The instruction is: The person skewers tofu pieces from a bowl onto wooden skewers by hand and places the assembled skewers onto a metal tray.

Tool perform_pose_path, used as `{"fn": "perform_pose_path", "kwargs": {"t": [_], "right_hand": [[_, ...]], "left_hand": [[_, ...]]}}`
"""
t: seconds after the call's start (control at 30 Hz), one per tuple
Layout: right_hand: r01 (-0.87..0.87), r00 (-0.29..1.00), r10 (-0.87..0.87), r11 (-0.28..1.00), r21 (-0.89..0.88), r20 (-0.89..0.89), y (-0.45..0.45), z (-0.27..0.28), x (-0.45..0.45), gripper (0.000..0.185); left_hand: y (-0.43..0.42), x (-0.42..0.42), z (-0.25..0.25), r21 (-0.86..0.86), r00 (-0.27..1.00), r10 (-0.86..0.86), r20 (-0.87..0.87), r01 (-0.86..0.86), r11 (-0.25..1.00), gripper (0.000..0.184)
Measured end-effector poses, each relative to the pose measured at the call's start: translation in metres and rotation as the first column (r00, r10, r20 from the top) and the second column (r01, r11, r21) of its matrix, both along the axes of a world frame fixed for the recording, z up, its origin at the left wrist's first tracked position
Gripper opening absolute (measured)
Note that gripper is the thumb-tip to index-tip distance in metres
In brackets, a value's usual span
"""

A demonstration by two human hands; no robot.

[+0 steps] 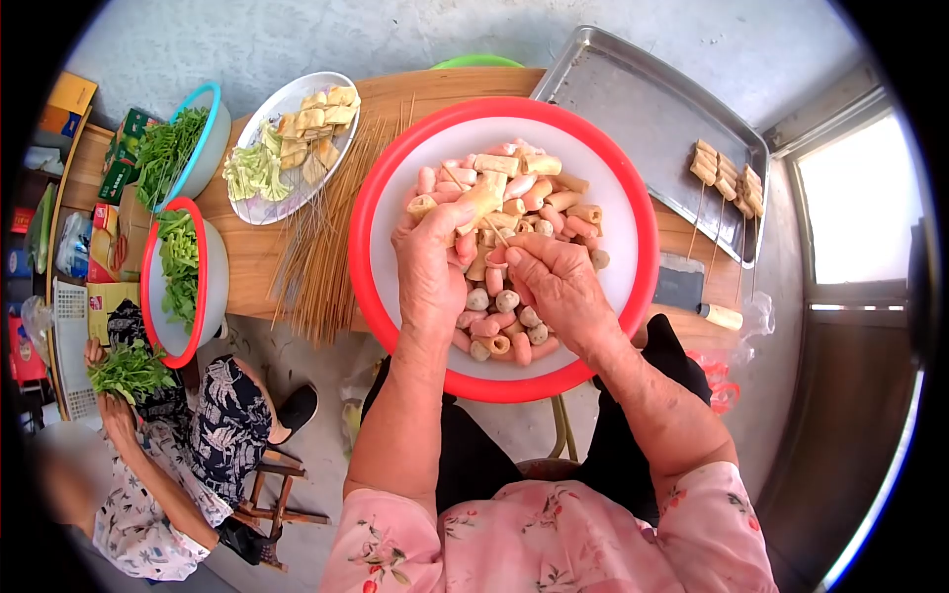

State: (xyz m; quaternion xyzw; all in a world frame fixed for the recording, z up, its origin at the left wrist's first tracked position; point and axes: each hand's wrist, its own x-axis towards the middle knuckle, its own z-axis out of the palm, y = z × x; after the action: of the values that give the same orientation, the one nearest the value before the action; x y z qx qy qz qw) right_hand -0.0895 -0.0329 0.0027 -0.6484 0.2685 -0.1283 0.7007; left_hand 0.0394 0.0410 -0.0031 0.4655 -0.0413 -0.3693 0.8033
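Thin pale wooden skewer [497, 231]: over the red-rimmed round white basin, between the two hands. Long axis slants from the left hand [435, 247] down toward the right hand [561, 279]; the right is nearer its lower visible end.

Left grip: closed on a pale tan, tube-shaped roll [484, 196], skewer emerging beside the thumb. Right grip: fingertips pinching a short pink cylindrical piece [497, 258] at the skewer's lower end; whether the tip has entered it, cannot tell.

Red-rimmed round white basin [645, 247]: directly beneath both hands, on the brown wooden worktop [249, 282]. Contents: pink cylindrical pieces, tan tubular rolls, grey speckled balls [507, 300], mostly toward the near side.

Loose bundle of thin wooden sticks [326, 247]: just left of the basin.

Dark-bladed cleaver with pale handle [678, 282]: right of the basin.

Oval white plate [282, 104]: beyond the sticks; tan folded slices, pale green cut leaves.

Rectangular grey metal tray [633, 94]: far right; three tan skewered bundles [727, 183] at its edge, sticks overhanging.

Smaller red-rimmed basin [178, 343] and blue-rimmed basin [211, 153]: far left, each holding leafy greens.

Seated person [163, 494]: farther left, green sprigs [129, 371] in hand.
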Motion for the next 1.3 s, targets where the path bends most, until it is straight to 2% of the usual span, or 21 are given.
{"fn": "perform_pose_path", "kwargs": {"t": [0.07, 0.23, 0.33, 0.4, 0.5, 0.57, 0.63, 0.7, 0.8, 0.83, 0.87, 0.93, 0.97, 1.0, 1.07, 1.1, 1.2, 1.3], "right_hand": [[-0.001, 1.000, 0.000, 1.000, -0.009, -0.019, -0.002, 0.000, -0.001, 0.020], [-0.001, 1.000, 0.001, 1.000, -0.016, -0.029, 0.000, 0.003, -0.002, 0.021], [0.025, 1.000, -0.025, 0.999, 0.041, -0.016, -0.001, 0.004, 0.000, 0.020], [0.067, 0.998, -0.068, 0.987, 0.144, 0.000, -0.002, 0.009, 0.003, 0.019], [0.078, 0.997, -0.081, 0.985, 0.155, 0.017, -0.003, 0.005, 0.003, 0.020], [0.107, 0.993, -0.114, 0.981, 0.163, 0.029, -0.005, 0.013, 0.002, 0.020], [0.142, 0.987, -0.152, 0.975, 0.168, 0.046, -0.011, 0.015, 0.003, 0.020], [0.183, 0.983, -0.177, 0.962, 0.200, -0.049, -0.021, 0.015, 0.001, 0.020], [0.153, 0.988, -0.143, 0.956, 0.252, -0.056, -0.024, 0.025, -0.001, 0.021], [0.166, 0.985, -0.156, 0.975, 0.150, -0.074, -0.023, 0.023, 0.000, 0.020], [0.163, 0.986, -0.154, 0.975, 0.150, -0.070, -0.023, 0.022, 0.000, 0.020], [0.079, 0.993, -0.083, 0.995, -0.053, -0.085, -0.024, 0.020, -0.003, 0.017], [0.075, 0.994, -0.079, 0.996, -0.054, -0.080, -0.024, 0.015, -0.004, 0.017], [0.072, 0.997, -0.078, 0.981, -0.180, -0.024, -0.024, 0.009, -0.005, 0.015], [0.069, 0.997, -0.062, 0.953, -0.295, 0.035, -0.024, 0.006, -0.007, 0.013], [0.029, 1.000, -0.027, 0.935, -0.353, 0.009, -0.025, 0.008, -0.008, 0.012], [-0.004, 1.000, 0.013, 0.880, -0.475, 0.016, -0.023, 0.007, -0.009, 0.011], [-0.064, 0.998, 0.056, 0.920, -0.387, -0.034, -0.020, 0.011, -0.010, 0.011]], "left_hand": [[-0.001, -0.001, -0.001, -0.026, 0.999, 0.023, -0.045, -0.024, 0.999, 0.017], [-0.001, -0.002, 0.000, -0.021, 1.000, 0.005, -0.023, -0.006, 1.000, 0.017], [-0.002, -0.018, 0.011, -0.010, 0.999, -0.022, -0.041, 0.021, 1.000, 0.016], [-0.004, -0.025, 0.012, 0.006, 0.998, -0.034, -0.046, 0.035, 0.999, 0.017], [-0.007, -0.024, 0.012, -0.016, 0.996, 0.025, -0.083, -0.026, 1.000, 0.015], [-0.009, -0.025, 0.018, 0.052, 0.998, -0.065, -0.015, 0.066, 0.996, 0.015], [-0.007, -0.020, 0.007, 0.050, 0.995, -0.101, 0.022, 0.100, 0.994, 0.017], [-0.006, -0.013, 0.005, 0.026, 0.986, -0.162, 0.046, 0.161, 0.987, 0.021], [-0.004, -0.003, 0.006, 0.001, 0.982, -0.145, 0.120, 0.146, 0.989, 0.021], [-0.005, 0.000, 0.002, 0.010, 0.990, -0.094, 0.104, 0.094, 0.996, 0.023], [-0.004, 0.003, 0.000, 0.009, 0.990, -0.092, 0.107, 0.091, 0.996, 0.023], [-0.001, 0.009, -0.001, -0.001, 0.994, -0.086, 0.063, 0.086, 0.996, 0.025], [0.000, 0.012, 0.000, -0.002, 0.994, -0.081, 0.068, 0.081, 0.997, 0.025], [0.001, 0.015, 0.001, 0.012, 0.997, -0.054, 0.060, 0.054, 0.998, 0.024], [0.005, 0.019, 0.002, 0.032, 0.998, -0.020, 0.057, 0.018, 0.999, 0.024], [0.007, 0.021, 0.003, 0.031, 0.999, 0.015, 0.050, -0.016, 0.999, 0.022], [0.012, 0.026, 0.002, 0.026, 0.995, 0.084, 0.047, -0.086, 0.996, 0.018], [0.012, 0.026, 0.002, 0.007, 0.990, 0.135, 0.040, -0.135, 0.991, 0.015]]}}
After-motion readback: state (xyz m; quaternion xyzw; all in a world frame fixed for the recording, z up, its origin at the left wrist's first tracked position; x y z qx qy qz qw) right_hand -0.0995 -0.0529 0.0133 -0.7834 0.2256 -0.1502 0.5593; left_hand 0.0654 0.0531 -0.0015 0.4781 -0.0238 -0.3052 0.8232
